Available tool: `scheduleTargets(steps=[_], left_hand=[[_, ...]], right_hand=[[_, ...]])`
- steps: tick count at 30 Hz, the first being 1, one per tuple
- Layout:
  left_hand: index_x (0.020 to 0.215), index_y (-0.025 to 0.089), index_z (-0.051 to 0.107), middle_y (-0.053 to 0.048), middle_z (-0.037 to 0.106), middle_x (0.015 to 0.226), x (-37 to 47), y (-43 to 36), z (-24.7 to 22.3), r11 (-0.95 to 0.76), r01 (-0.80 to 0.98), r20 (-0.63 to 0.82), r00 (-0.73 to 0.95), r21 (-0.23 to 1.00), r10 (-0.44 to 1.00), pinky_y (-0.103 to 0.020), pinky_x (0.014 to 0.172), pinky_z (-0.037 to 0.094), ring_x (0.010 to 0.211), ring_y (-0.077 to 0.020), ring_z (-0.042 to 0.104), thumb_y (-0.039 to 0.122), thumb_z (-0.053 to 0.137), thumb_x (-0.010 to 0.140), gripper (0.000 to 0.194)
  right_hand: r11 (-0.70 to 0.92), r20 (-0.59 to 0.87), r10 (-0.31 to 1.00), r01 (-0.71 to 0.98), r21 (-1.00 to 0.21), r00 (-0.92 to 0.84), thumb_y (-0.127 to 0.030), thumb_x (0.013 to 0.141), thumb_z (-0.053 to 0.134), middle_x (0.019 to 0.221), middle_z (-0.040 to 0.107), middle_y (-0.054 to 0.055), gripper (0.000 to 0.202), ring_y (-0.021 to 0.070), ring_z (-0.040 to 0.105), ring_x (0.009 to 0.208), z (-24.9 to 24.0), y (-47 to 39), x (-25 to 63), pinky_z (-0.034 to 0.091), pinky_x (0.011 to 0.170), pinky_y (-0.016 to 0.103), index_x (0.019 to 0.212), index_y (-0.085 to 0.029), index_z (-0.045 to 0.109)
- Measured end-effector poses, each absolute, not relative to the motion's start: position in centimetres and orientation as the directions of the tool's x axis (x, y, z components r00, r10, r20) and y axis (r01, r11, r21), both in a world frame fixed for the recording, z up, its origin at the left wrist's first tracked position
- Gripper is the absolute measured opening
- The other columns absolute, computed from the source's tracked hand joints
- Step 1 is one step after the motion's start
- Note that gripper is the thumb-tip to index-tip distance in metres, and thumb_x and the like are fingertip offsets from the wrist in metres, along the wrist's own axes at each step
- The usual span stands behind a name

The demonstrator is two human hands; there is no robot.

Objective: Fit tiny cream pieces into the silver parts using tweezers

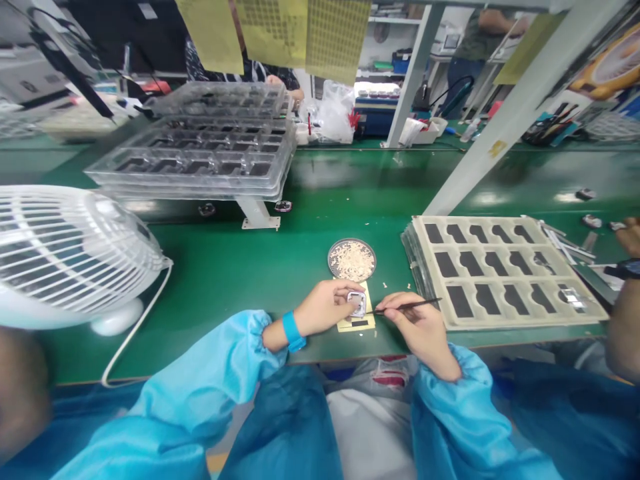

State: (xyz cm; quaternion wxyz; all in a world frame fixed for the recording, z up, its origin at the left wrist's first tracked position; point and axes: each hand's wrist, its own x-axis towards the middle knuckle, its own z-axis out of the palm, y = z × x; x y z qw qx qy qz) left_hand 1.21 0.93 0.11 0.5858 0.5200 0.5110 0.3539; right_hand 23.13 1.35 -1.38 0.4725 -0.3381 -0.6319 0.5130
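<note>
My left hand (324, 307), with a blue band at the wrist, grips a small rounded-square watch case (357, 304) between thumb and fingers. Closed around thin black tweezers (415, 304), my right hand (417, 328) points their tip at the right side of the case; whether the tip touches it I cannot tell. Beneath the case lies a pale yellow card (345, 327) with a dark strip on it. Just beyond my hands sits a round dark dish (351, 261) full of small beige pieces.
A cream tray (435, 313) with dark-lined pockets stands on the right, a few parts in it. Clear plastic trays (200, 180) are stacked on a raised stand at left. A white fan (65, 257) occupies the left side. Other people's arms show at both edges.
</note>
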Motion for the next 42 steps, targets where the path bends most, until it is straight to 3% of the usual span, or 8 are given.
scheduleTargets(steps=[9, 13, 15, 18, 26, 32, 38, 42], left_hand=[[0.122, 0.017, 0.06, -0.008, 0.073, 0.106, 0.7, 1.0, 0.7, 0.201, 0.093, -0.218, 0.247, 0.975, 0.944, -0.031, 0.075, 0.06, 0.09, -0.0226, 0.071, 0.035, 0.078, 0.075, 0.053], [0.115, 0.018, 0.063, -0.003, 0.071, 0.088, 0.3, 1.2, 0.9, 0.169, 0.187, -0.214, 0.256, 0.968, 0.943, -0.033, 0.071, 0.058, 0.075, -0.0213, 0.07, 0.042, 0.076, 0.078, 0.047], [0.109, 0.018, 0.063, -0.002, 0.069, 0.083, 0.2, 1.2, 1.0, 0.154, 0.2, -0.206, 0.272, 0.968, 0.94, -0.032, 0.07, 0.057, 0.07, -0.0204, 0.068, 0.043, 0.076, 0.078, 0.042], [0.101, 0.018, 0.061, -0.002, 0.069, 0.081, 0.1, 1.2, 0.9, 0.139, 0.191, -0.191, 0.294, 0.972, 0.937, -0.031, 0.07, 0.056, 0.07, -0.0193, 0.068, 0.045, 0.075, 0.08, 0.037], [0.103, 0.015, 0.065, -0.004, 0.071, 0.08, -0.3, 1.5, 1.3, 0.13, 0.24, -0.201, 0.296, 0.962, 0.934, -0.028, 0.066, 0.053, 0.067, -0.0177, 0.064, 0.05, 0.072, 0.082, 0.041], [0.098, 0.014, 0.069, -0.004, 0.071, 0.08, 0.4, 1.2, 2.4, 0.177, 0.137, -0.208, 0.27, 0.975, 0.94, -0.028, 0.063, 0.055, 0.068, -0.0178, 0.065, 0.051, 0.077, 0.077, 0.043], [0.099, 0.014, 0.069, -0.005, 0.072, 0.079, 0.7, 1.2, 2.3, 0.248, -0.006, -0.239, 0.244, 0.969, 0.94, -0.027, 0.059, 0.056, 0.067, -0.0178, 0.066, 0.049, 0.082, 0.071, 0.047], [0.091, 0.013, 0.07, -0.007, 0.072, 0.076, 0.5, 1.3, 1.4, 0.257, -0.029, -0.244, 0.224, 0.966, 0.943, -0.024, 0.054, 0.053, 0.066, -0.018, 0.067, 0.048, 0.083, 0.071, 0.043]], right_hand=[[0.244, 0.261, 0.929, -0.096, -0.965, -0.262, -0.046, 0.103, 0.046, 0.08, 0.07, 0.006, 0.032, 0.0214, 0.068, 0.074, 4.4, -1.5, 28.8, 0.056, 0.072, 0.039, 0.086, -0.022, 0.058], [0.378, 0.461, 0.872, 0.372, -0.848, 0.166, -0.049, 0.099, 0.05, 0.07, 0.064, 0.002, 0.03, 0.0213, 0.065, 0.07, 8.9, 2.0, 37.2, 0.053, 0.067, 0.034, 0.093, -0.022, 0.063], [0.197, 0.536, 0.791, 0.705, -0.681, 0.296, -0.048, 0.095, 0.055, 0.072, 0.066, 0.004, 0.031, 0.0225, 0.064, 0.075, 10.1, 5.2, 41.7, 0.05, 0.07, 0.032, 0.096, -0.019, 0.069], [-0.081, 0.293, 0.93, 0.901, -0.427, 0.223, -0.041, 0.085, 0.066, 0.069, 0.067, 0.005, 0.028, 0.0209, 0.06, 0.069, 10.4, 9.9, 46.3, 0.044, 0.064, 0.029, 0.088, -0.015, 0.074], [-0.112, 0.039, 0.99, 0.922, -0.37, 0.136, -0.023, 0.064, 0.079, 0.058, 0.065, 0.0, 0.01, 0.0155, 0.057, 0.057, 9.9, 14.4, 48.7, 0.04, 0.059, 0.026, 0.066, -0.017, 0.071], [-0.076, 0.186, 0.969, 0.913, -0.401, 0.162, -0.033, 0.074, 0.074, 0.063, 0.064, 0.001, 0.019, 0.0157, 0.055, 0.059, 11.1, 12.8, 46.3, 0.04, 0.058, 0.027, 0.07, -0.017, 0.064], [0.27, 0.282, 0.957, 0.548, -0.792, -0.063, -0.041, 0.08, 0.076, 0.082, 0.073, 0.002, 0.025, 0.0193, 0.068, 0.075, 9.4, 7.0, 35.3, 0.053, 0.069, 0.029, 0.088, -0.019, 0.07], [0.268, 0.214, 0.956, 0.306, -0.913, -0.2, -0.04, 0.082, 0.077, 0.091, 0.077, 0.005, 0.023, 0.0232, 0.072, 0.084, 7.2, 3.2, 28.1, 0.06, 0.078, 0.035, 0.094, -0.02, 0.076]])
